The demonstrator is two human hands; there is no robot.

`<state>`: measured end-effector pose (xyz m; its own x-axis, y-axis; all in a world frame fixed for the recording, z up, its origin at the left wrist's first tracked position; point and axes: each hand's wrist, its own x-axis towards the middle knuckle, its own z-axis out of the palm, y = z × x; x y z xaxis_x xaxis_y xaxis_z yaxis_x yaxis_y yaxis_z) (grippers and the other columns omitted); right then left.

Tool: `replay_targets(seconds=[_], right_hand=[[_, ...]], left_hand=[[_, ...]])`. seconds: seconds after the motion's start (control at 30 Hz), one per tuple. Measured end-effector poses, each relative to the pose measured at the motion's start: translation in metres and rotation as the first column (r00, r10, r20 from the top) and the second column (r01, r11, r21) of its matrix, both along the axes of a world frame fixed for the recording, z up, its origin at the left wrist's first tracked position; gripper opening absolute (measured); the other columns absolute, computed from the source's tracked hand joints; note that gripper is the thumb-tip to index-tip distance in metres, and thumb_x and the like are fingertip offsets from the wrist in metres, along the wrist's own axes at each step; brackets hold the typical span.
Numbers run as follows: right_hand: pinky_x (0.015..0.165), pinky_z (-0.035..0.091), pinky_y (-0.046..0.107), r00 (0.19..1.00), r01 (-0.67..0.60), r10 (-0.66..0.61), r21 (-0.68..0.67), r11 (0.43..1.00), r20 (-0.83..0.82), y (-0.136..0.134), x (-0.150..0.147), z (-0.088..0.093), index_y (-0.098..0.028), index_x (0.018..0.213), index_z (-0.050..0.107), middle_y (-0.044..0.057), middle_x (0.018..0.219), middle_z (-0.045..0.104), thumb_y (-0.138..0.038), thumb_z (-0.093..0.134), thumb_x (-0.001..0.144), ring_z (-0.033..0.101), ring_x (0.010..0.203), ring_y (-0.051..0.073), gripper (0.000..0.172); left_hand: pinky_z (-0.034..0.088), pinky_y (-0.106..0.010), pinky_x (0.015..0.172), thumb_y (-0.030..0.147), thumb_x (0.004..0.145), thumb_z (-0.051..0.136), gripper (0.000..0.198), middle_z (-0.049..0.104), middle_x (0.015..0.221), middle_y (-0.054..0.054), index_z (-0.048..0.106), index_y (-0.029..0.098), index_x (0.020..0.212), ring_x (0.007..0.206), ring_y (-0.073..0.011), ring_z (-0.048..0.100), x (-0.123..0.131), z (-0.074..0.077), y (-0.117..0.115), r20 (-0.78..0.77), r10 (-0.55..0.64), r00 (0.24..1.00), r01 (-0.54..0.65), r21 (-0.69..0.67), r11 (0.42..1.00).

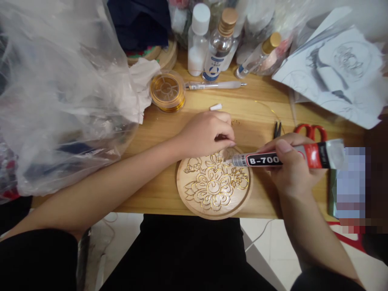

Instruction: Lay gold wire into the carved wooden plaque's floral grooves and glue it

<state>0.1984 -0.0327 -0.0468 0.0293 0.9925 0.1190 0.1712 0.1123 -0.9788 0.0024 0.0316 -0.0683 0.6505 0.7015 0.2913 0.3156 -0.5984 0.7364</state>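
A round wooden disc with a gold wire flower pattern lies at the near edge of the wooden table. My right hand is closed round a tube of B-7000 glue, whose thin nozzle points left onto the upper part of the disc. My left hand rests at the disc's far rim with its fingers pinched together by the nozzle tip. What the fingers pinch is too small to make out.
A spool of gold wire, a pen and a small white cap lie behind the disc. Several bottles stand at the back. Red-handled scissors, small pliers, printed paper and a large plastic bag surround the work.
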Motion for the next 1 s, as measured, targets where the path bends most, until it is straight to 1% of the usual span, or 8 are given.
replay_targets(seconds=[0.2,0.4,0.57,0.67,0.77,0.87,0.93,1.0], right_hand=[[0.027,0.031,0.023,1.0,-0.023,0.023,-0.01,1.0,0.009,0.0,0.0,0.002,-0.025,0.066,0.067,-0.002,0.054,0.061,-0.044,0.064,0.083,0.047,0.036,0.009,0.026],[0.028,0.033,0.02,0.999,-0.034,0.033,-0.045,0.998,-0.027,0.0,0.0,0.002,-0.022,0.068,0.07,-0.002,0.054,0.061,-0.042,0.066,0.082,0.05,0.038,0.008,0.025],[0.028,0.031,0.021,0.994,0.058,-0.061,-0.028,0.998,-0.086,0.0,-0.002,0.003,-0.022,0.065,0.068,-0.003,0.054,0.062,-0.034,0.067,0.081,0.047,0.036,0.007,0.02],[0.028,0.026,0.022,0.972,0.096,-0.111,-0.081,0.992,-0.207,0.008,0.0,0.003,-0.021,0.061,0.064,-0.003,0.053,0.059,-0.032,0.065,0.079,0.044,0.034,0.006,0.021],[0.028,0.018,0.022,0.912,-0.059,-0.043,-0.234,0.97,-0.407,0.019,0.008,0.006,-0.021,0.063,0.062,-0.005,0.041,0.049,-0.04,0.059,0.08,0.036,0.03,0.006,0.025],[0.032,0.019,0.021,0.794,-0.238,-0.067,-0.41,0.881,-0.604,0.028,0.017,0.012,-0.023,0.066,0.06,-0.008,0.035,0.037,-0.043,0.053,0.084,0.028,0.029,0.006,0.028],[0.034,0.021,0.021,0.71,-0.27,-0.146,-0.457,0.847,-0.689,0.03,0.019,0.016,-0.023,0.066,0.056,-0.009,0.035,0.032,-0.043,0.047,0.088,0.022,0.029,0.006,0.031],[0.034,0.022,0.02,0.645,-0.27,-0.185,-0.447,0.853,-0.742,0.03,0.02,0.018,-0.023,0.066,0.054,-0.009,0.036,0.028,-0.045,0.04,0.092,0.018,0.03,0.006,0.037]], left_hand=[[0.041,-0.025,0.063,0.019,0.078,0.068,0.008,0.063,0.073,-0.001,0.071,0.017,0.072,0.067,-0.0109,0.056,-0.001,0.0,0.0,0.011,0.001,1.0,-0.001,0.012,1.0],[0.041,-0.025,0.064,0.021,0.079,0.068,0.008,0.063,0.073,-0.001,0.071,0.017,0.072,0.067,-0.0107,0.056,0.0,0.0,0.0,-0.01,0.005,1.0,-0.005,-0.003,1.0],[0.042,-0.025,0.065,0.02,0.078,0.068,0.008,0.063,0.074,-0.001,0.071,0.017,0.072,0.068,-0.0111,0.057,0.0,0.002,0.0,-0.016,0.006,1.0,-0.007,-0.024,1.0],[0.042,-0.025,0.065,0.017,0.078,0.067,0.008,0.063,0.073,-0.001,0.071,0.017,0.071,0.067,-0.0109,0.057,-0.001,0.002,0.0,0.004,-0.001,1.0,0.001,-0.025,1.0],[0.043,-0.025,0.064,0.019,0.078,0.067,0.009,0.062,0.071,-0.001,0.07,0.016,0.071,0.066,-0.0108,0.056,-0.001,0.001,0.0,0.061,0.006,0.998,-0.003,-0.051,0.999],[0.044,-0.025,0.064,0.022,0.079,0.068,0.011,0.061,0.069,-0.001,0.069,0.015,0.071,0.066,-0.0106,0.056,0.0,0.0,0.0,0.175,0.047,0.983,-0.031,-0.095,0.995],[0.044,-0.024,0.062,0.023,0.08,0.067,0.012,0.061,0.069,-0.001,0.067,0.015,0.071,0.063,-0.0096,0.054,0.0,0.002,0.0,0.272,0.157,0.949,-0.128,-0.121,0.984],[0.043,-0.022,0.059,0.023,0.085,0.06,0.014,0.061,0.071,-0.001,0.065,0.015,0.075,0.063,-0.0092,0.054,-0.001,0.004,-0.001,0.342,0.348,0.873,-0.311,-0.16,0.937]])
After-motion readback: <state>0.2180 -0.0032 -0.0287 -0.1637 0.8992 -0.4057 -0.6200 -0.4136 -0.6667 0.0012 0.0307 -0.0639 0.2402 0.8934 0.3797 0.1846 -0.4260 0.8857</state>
